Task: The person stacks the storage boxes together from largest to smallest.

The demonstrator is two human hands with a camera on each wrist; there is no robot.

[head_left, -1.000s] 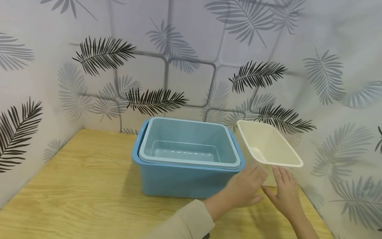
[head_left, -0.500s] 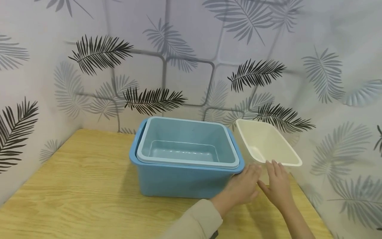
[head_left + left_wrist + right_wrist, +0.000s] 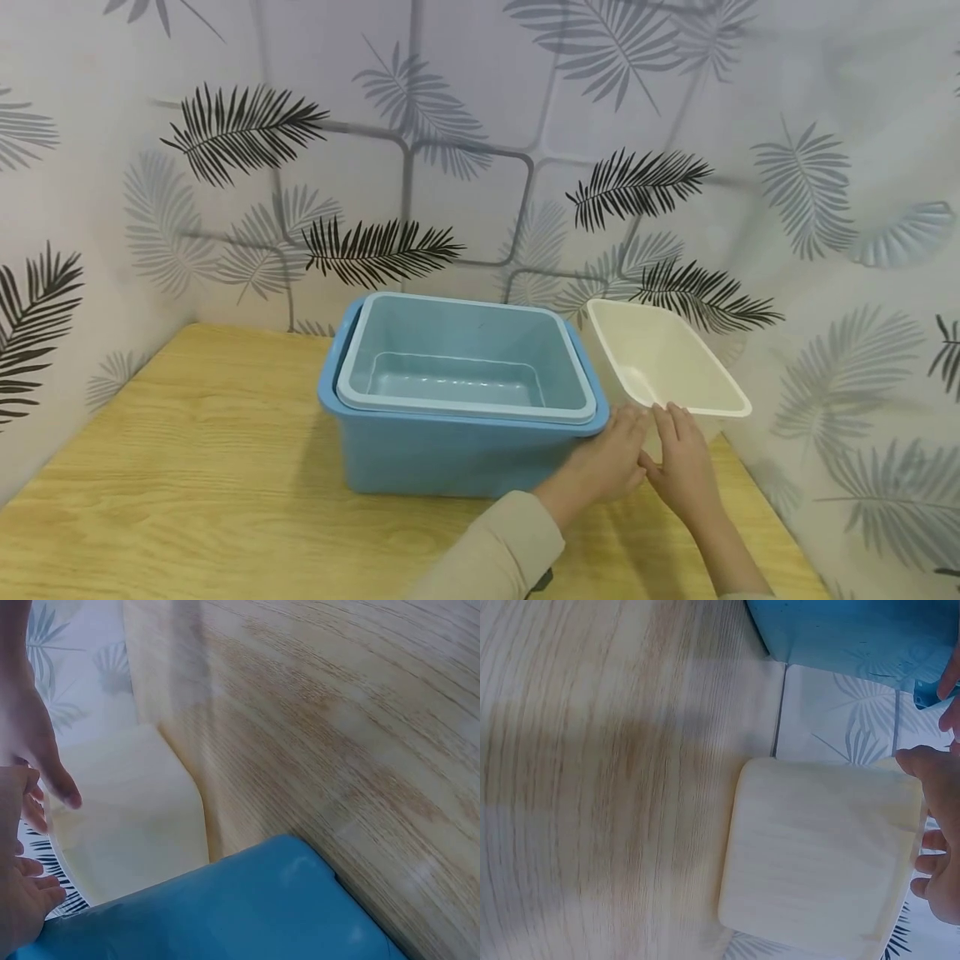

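Observation:
In the head view a light blue bin (image 3: 465,392) sits nested inside a larger blue bin (image 3: 450,458). A cream bin (image 3: 667,358) stands just to their right. My left hand (image 3: 607,458) is at the front right corner of the larger blue bin, its fingers near that rim. Beside it, my right hand (image 3: 681,467) rests its fingertips at the front rim of the cream bin, thumb lower. The right wrist view shows the right hand (image 3: 941,802) along the cream bin's edge. How firmly either hand presses cannot be told.
The bins stand on a wood-grain table (image 3: 187,467), near its back edge and right side. Behind and to both sides hangs a pale sheet (image 3: 480,125) printed with leaves. A beige sleeve (image 3: 495,550) covers the left forearm.
Both hands have shifted left, the left one from the cream bin's side to the larger blue bin's corner. The whole view drifts slightly; the bins keep about the same places.

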